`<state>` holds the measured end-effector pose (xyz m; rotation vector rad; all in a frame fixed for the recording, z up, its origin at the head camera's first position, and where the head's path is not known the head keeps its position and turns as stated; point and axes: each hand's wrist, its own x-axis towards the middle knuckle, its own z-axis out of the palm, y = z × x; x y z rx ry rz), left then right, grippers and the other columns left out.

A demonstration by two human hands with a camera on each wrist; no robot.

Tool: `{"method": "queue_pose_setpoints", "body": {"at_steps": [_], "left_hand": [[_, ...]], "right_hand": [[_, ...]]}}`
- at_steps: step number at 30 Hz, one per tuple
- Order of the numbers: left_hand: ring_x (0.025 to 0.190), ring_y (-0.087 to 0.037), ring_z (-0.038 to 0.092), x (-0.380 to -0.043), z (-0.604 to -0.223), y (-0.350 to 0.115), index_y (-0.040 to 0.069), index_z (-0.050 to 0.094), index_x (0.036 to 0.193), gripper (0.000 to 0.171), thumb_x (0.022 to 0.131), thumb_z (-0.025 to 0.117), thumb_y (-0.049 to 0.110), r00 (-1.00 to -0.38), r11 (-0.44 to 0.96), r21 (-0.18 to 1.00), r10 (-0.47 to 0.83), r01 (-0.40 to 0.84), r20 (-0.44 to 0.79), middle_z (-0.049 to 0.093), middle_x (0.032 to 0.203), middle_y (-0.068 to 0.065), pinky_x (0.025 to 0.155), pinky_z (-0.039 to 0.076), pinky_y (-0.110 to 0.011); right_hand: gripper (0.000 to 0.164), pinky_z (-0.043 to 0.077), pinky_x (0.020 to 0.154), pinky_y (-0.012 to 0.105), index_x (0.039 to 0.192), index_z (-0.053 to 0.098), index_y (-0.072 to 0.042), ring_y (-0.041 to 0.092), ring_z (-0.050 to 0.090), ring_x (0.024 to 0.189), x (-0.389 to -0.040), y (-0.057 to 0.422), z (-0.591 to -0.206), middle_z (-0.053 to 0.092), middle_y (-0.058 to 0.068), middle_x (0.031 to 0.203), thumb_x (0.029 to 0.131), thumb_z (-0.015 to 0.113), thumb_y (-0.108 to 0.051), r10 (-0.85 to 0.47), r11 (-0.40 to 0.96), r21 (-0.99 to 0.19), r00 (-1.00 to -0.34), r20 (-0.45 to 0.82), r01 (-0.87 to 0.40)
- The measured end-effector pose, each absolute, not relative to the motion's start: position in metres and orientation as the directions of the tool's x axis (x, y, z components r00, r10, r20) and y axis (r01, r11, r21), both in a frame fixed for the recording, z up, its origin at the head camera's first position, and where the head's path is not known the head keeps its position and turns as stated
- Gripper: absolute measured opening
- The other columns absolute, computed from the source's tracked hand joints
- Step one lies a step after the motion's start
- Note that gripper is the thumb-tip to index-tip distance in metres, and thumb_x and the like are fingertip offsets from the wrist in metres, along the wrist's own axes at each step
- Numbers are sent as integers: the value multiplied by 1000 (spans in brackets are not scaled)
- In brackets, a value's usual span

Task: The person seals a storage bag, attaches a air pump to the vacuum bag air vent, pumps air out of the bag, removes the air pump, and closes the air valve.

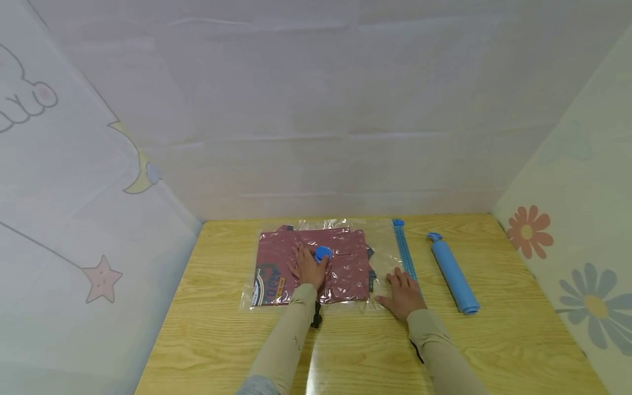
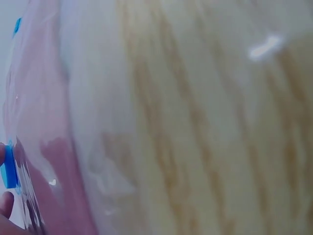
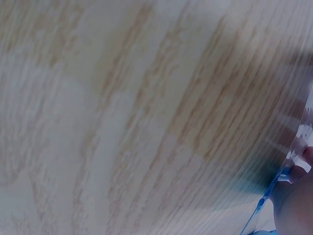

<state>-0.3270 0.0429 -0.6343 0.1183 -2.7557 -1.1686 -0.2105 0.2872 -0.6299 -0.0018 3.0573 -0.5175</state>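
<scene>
A clear plastic storage bag (image 1: 382, 247) lies flat on the table with folded dark red clothing (image 1: 345, 280) inside. A round blue valve cap (image 1: 323, 253) stands up from its middle. My left hand (image 1: 310, 269) rests on the bag with fingers spread, right beside the cap. The left wrist view shows fingertips (image 2: 7, 203) close to the blue cap (image 2: 8, 167). My right hand (image 1: 406, 295) lies on the bag's lower right corner, fingers extended, near the blue zip strip (image 1: 404, 247). In the right wrist view, its fingers (image 3: 298, 174) are at the blue-edged strip.
A blue hand pump (image 1: 454, 277) lies on the wooden table (image 1: 207, 329) to the right of the bag, its handle pointing away. A blue slider (image 1: 398, 223) sits at the zip strip's far end. Printed walls (image 1: 345, 109) enclose the back and both sides.
</scene>
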Motion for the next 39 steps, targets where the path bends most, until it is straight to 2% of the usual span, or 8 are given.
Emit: {"method": "queue_pose_setpoints", "body": {"at_steps": [6, 15, 22, 27, 32, 36, 39], "left_hand": [[138, -35, 5, -327, -636, 42, 12, 50, 98, 34, 81, 61, 39, -987, 700, 714, -118, -8, 105, 20, 148, -12, 100, -4, -66], [137, -37, 6, -325, -631, 41, 15, 55, 112, 33, 82, 60, 28, -988, 700, 714, -92, 23, 122, 21, 148, -13, 99, -4, -68], [138, -35, 2, -324, -633, 40, 23, 55, 119, 38, 81, 54, 22, -992, 701, 713, -73, 21, 101, 18, 149, -12, 99, -6, -67], [138, -36, 3, -325, -633, 40, 21, 54, 119, 40, 80, 53, 21, -992, 698, 716, -75, 20, 100, 18, 149, -12, 99, -6, -67], [138, -35, 6, -326, -633, 40, 11, 50, 113, 34, 79, 51, 17, -987, 648, 761, -116, 8, 109, 22, 147, -12, 100, -7, -66], [138, -33, 8, -326, -634, 41, 10, 49, 101, 20, 84, 51, 21, -983, 639, 769, -145, -7, 111, 25, 146, -12, 101, -7, -64], [138, -33, 9, -327, -633, 41, 10, 50, 96, 20, 87, 52, 28, -983, 656, 755, -148, -12, 112, 25, 146, -12, 101, -5, -64]], "right_hand": [[77, 17, 102, 60, 129, 37, -5, 47, 18, 128, -211, 287, -630, 19, 26, 143, 77, 55, -59, -7, 941, -339, -999, -43, 8], [78, 16, 102, 61, 129, 37, -6, 48, 17, 128, -212, 289, -636, 19, 24, 143, 77, 53, -61, -2, 946, -324, -999, -49, 14], [79, 17, 102, 60, 129, 38, -5, 47, 18, 128, -212, 289, -638, 20, 24, 143, 77, 53, -62, -5, 950, -312, -999, -33, 6], [79, 17, 103, 60, 129, 38, -5, 47, 18, 128, -212, 290, -638, 20, 25, 143, 77, 52, -63, -8, 948, -317, -1000, -26, 0], [77, 18, 102, 60, 129, 38, -5, 48, 19, 128, -211, 289, -635, 21, 25, 142, 78, 53, -61, -12, 947, -321, -1000, -18, -6], [74, 18, 102, 60, 129, 38, -5, 47, 19, 128, -210, 288, -632, 21, 25, 142, 79, 55, -56, -13, 946, -325, -1000, -18, -7], [72, 18, 102, 60, 128, 38, -5, 48, 19, 128, -210, 286, -630, 21, 26, 142, 79, 56, -54, -15, 947, -322, -1000, -21, -8]]}}
